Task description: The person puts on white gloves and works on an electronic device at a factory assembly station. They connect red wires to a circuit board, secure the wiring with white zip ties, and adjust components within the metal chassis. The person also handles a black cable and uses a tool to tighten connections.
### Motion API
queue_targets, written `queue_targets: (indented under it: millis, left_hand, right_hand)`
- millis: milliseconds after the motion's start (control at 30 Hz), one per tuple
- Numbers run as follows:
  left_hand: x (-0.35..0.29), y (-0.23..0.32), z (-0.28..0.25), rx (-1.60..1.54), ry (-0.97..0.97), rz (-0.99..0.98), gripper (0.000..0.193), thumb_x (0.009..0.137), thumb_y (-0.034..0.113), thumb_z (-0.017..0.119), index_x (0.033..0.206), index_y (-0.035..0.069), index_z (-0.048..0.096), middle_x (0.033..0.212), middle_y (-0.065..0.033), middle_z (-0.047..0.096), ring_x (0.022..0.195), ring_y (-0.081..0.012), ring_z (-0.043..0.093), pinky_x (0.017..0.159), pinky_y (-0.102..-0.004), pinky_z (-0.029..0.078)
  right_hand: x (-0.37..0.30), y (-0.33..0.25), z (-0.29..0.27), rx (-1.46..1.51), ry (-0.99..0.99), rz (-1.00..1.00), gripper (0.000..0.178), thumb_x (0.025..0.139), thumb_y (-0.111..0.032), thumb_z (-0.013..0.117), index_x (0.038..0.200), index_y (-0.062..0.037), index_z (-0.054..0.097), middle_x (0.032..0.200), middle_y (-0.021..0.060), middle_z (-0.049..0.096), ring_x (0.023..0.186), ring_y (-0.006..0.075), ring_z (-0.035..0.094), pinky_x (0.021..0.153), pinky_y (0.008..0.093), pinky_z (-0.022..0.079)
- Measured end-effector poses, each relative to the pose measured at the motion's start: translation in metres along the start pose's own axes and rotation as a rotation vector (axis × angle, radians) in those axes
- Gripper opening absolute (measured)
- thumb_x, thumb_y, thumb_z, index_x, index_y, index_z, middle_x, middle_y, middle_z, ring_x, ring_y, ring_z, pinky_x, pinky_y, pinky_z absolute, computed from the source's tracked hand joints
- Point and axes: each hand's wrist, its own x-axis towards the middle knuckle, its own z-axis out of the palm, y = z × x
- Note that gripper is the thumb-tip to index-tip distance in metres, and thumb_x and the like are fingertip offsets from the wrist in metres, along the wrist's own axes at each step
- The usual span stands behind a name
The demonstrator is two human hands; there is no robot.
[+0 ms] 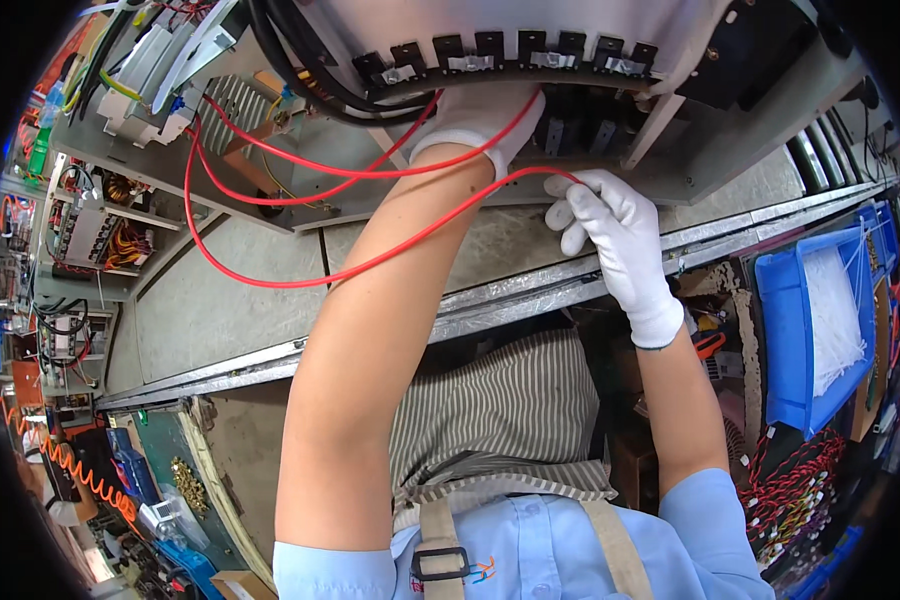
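My left hand point(475, 118) is gloved in white and pushed up under the lower edge of the grey metal chassis point(670, 40), just below the row of black terminal clips point(510, 48) along that edge. Its fingers are hidden in the shadowed gap, so I cannot tell whether they are apart or closed on anything.

My right hand point(620, 235), also gloved, sits below the chassis and right of my left wrist. Its fingers are curled together, pinched on the end of a red wire point(300, 278). That wire sags from the pinch across my left forearm, swings down and left of the chassis over the bare grey worktop point(220, 300), then climbs back up to the chassis's left corner. A second red loop point(270, 195) crosses my left wrist nearer the chassis.

Thick black cables point(300, 70) run along the chassis's left underside and crowd the space around my left hand. Below the chassis, the worktop's metal front rail point(530, 295) runs slanting just under my right hand. Right of the chassis, past the worktop's edge, a blue bin point(785, 330) holds white cable ties. Left of the chassis, open circuit assemblies point(95, 235) stand on racks.
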Motion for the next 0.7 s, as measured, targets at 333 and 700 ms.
queue_targets:
  millis: [333,700]
  left_hand:
    - [0.005,-0.025,-0.011,-0.240,-0.158,-0.117,0.034,0.093,0.023,0.046,0.114,0.002,0.062,0.106,-0.0233,0.064,0.100,-0.0378,0.061,0.091,-0.0455,0.046]
    - [0.011,-0.023,-0.005,-0.177,-0.117,-0.103,0.034,0.093,0.023,0.046,0.115,0.003,0.061,0.106,-0.0226,0.064,0.100,-0.0370,0.061,0.091,-0.0455,0.046]
  right_hand:
    - [0.000,0.000,0.002,0.080,-0.012,0.081,0.024,0.098,-0.014,0.057,0.111,0.0043,0.064,0.080,0.0041,0.063,0.063,0.0042,0.053,0.059,0.0188,0.045]
    - [0.001,-0.001,0.004,-0.042,0.030,0.071,0.025,0.099,-0.017,0.056,0.109,0.0030,0.066,0.079,0.0047,0.065,0.061,0.0048,0.055,0.060,0.0193,0.046]
